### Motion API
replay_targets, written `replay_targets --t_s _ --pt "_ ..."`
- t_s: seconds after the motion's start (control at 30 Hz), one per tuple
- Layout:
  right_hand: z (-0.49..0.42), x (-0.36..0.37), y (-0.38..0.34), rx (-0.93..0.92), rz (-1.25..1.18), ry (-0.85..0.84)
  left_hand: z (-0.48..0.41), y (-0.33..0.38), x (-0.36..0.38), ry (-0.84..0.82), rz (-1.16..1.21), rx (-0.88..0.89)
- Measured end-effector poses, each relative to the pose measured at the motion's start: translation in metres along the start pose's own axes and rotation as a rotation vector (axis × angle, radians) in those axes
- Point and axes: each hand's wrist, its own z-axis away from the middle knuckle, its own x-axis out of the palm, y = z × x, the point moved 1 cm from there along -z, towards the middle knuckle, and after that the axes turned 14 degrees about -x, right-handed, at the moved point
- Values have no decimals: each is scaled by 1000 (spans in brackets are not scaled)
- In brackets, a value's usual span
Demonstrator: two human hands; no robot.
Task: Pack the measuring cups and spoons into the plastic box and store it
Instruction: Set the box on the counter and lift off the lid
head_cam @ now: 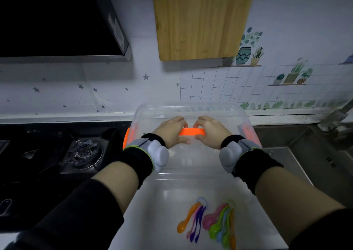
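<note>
A clear plastic box [191,108] with orange side latches stands on the white counter against the back wall. An orange handle [192,131] lies across its lid. My left hand [172,132] grips the handle's left end and my right hand [209,131] grips its right end. Near the counter's front edge lie two ringed sets: the measuring spoons [193,219] in orange, pink and purple, and the measuring cups [219,225] in pink, green, blue and orange. Both sets lie outside the box.
A black gas stove [84,154] is on the left, with a range hood [57,20] above it. A steel sink [305,144] and tap are on the right. A wooden cutting board [200,20] hangs on the wall above the box.
</note>
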Motion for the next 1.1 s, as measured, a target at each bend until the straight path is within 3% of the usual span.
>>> replay_targets --t_s 0.27,0.5,1.1 --pt "6 0 -14 -3 19 -106 8 15 2 111 -212 -31" --pt "7 -36 -35 -77 -75 -182 9 28 -30 140 -183 -34" --pt "-4 -124 -37 -27 344 103 4 63 -105 417 -114 101"
